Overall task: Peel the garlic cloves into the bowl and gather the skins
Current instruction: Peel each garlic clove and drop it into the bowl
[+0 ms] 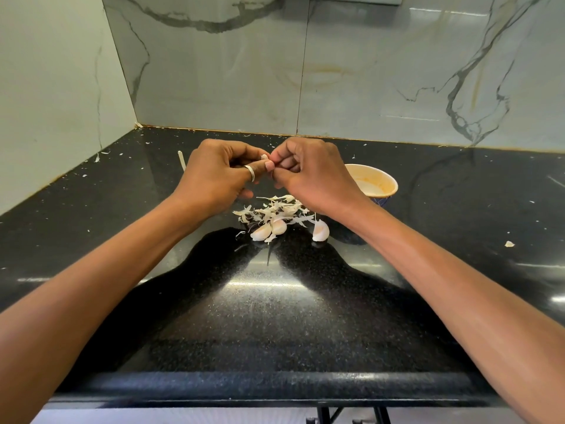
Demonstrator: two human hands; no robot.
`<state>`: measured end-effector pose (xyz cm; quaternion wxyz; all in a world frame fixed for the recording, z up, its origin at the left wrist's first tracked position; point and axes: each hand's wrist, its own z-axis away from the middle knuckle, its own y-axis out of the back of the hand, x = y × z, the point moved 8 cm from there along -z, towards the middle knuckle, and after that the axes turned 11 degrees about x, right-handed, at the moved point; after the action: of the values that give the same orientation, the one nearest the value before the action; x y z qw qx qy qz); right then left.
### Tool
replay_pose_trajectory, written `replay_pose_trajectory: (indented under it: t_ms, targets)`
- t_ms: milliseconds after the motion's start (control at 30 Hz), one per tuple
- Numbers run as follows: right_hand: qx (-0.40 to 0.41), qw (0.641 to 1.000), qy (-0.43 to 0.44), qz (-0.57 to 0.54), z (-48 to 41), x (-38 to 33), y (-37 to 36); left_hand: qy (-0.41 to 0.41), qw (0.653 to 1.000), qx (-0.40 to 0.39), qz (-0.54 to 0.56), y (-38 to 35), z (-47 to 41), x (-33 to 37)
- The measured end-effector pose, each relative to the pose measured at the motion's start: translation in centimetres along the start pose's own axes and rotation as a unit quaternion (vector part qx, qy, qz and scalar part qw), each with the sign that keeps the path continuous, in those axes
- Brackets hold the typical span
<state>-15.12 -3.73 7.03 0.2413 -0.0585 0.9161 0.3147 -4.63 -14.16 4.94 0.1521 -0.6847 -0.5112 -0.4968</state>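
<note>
Garlic clove (264,156) pinched between left hand (214,175) and right hand (308,175) above skin pile (275,209) on table (275,316); slippery clove may drop short of bowl (374,185), skins scattering

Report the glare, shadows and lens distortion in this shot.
Head view: light glares off the glossy black speckled counter between two dark forearm shadows. Head view: the wide-angle lens bows the counter's front edge and leans the white marble wall tiles. Head view: the left hand, right hand and the white garlic clove they pinch are sharp, without blur.
</note>
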Motion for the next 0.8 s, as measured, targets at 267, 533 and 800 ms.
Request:
replay_pose_trajectory:
  t_ms: [267,533,800]
  targets:
    - [-0.017,1.000,-0.004,-0.022,0.30,-0.52,-0.10,0.008,1.000,0.005,-0.010,-0.11,0.38,-0.25]
    - [-0.016,1.000,-0.015,-0.013,0.12,-0.13,0.04,-0.021,0.998,-0.012,-0.055,-0.47,0.77,0.19]
    - [-0.023,0.999,-0.017,-0.026,0.21,-0.08,0.34,-0.028,0.996,-0.017,-0.082,-0.40,0.87,0.51]
